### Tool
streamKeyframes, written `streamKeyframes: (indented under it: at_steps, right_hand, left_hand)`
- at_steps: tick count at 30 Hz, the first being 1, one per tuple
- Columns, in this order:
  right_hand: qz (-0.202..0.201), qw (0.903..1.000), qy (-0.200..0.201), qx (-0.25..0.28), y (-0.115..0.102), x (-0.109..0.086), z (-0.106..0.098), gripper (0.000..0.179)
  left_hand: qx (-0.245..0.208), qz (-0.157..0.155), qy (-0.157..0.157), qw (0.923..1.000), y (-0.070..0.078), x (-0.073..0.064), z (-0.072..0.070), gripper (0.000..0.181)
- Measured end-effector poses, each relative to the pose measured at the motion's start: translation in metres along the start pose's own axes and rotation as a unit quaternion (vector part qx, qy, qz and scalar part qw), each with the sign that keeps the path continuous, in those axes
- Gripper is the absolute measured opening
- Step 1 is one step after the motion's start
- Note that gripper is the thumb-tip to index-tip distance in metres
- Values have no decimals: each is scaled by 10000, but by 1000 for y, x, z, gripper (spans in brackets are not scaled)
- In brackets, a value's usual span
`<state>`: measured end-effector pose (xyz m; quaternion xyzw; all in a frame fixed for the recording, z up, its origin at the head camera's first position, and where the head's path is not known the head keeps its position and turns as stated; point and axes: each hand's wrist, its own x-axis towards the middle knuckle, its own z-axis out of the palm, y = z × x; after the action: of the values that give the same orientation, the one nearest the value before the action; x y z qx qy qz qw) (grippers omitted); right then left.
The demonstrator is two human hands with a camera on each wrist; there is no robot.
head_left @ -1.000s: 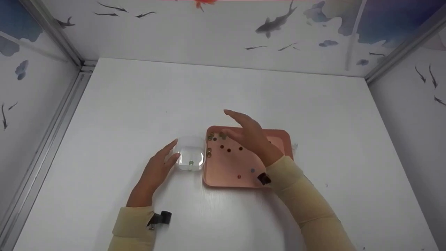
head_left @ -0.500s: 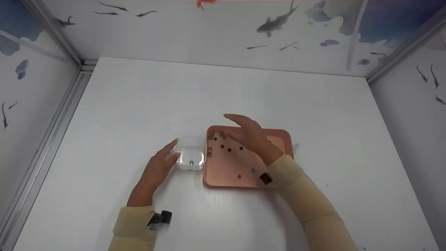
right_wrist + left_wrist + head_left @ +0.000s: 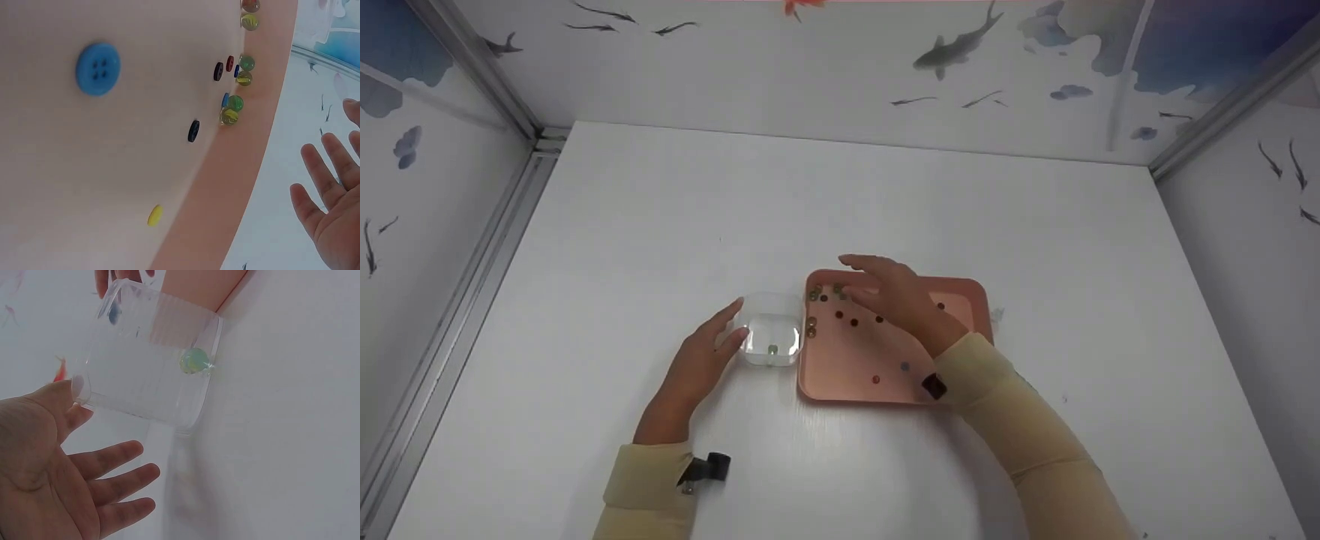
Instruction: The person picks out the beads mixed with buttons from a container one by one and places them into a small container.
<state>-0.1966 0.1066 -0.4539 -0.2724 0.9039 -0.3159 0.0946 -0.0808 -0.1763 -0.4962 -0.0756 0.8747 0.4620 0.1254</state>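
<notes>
My left hand [image 3: 697, 364] touches the left wall of a clear plastic container [image 3: 765, 324] with thumb and index finger. Its other fingers spread out straight in the left wrist view. One greenish glass marble [image 3: 195, 361] lies inside the container. My right hand [image 3: 896, 296] hovers over the upper part of a pink tray [image 3: 840, 386], fingers extended and nothing between them. On the tray, a blue button [image 3: 98, 68], black button [image 3: 193, 131] and yellow button [image 3: 154, 215] lie loose. Several marbles, one a green marble [image 3: 247, 62], sit along its edge.
The tray stands directly to the right of the container on a white table [image 3: 720, 195]. White panels with fish pictures [image 3: 952, 54] enclose the back and sides. A small camera mount [image 3: 709, 466] sits at the left wrist, another [image 3: 934, 385] at the right.
My right hand has lowered slightly toward the near side over the tray, bringing its fingertips closer to the tray's far rim. The left hand and the container have stayed in place.
</notes>
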Motion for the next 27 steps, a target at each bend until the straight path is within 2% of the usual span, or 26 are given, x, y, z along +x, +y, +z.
streamKeyframes:
  at_steps: [11, 19, 27]
  right_hand:
    - [300, 9990, -224, 247, 6, 1, 6, 46]
    - [425, 9986, -306, -20, 10, 0, 8, 48]
    - [1000, 9935, -531, 101, 9, 1, 10, 46]
  left_hand:
    - [30, -96, 4, 9999, 2, 0, -1, 57]
    - [-70, -28, -2, 10000, 1, -2, -1, 56]
    - [-40, 2, 28, 10000, 1, -1, -1, 56]
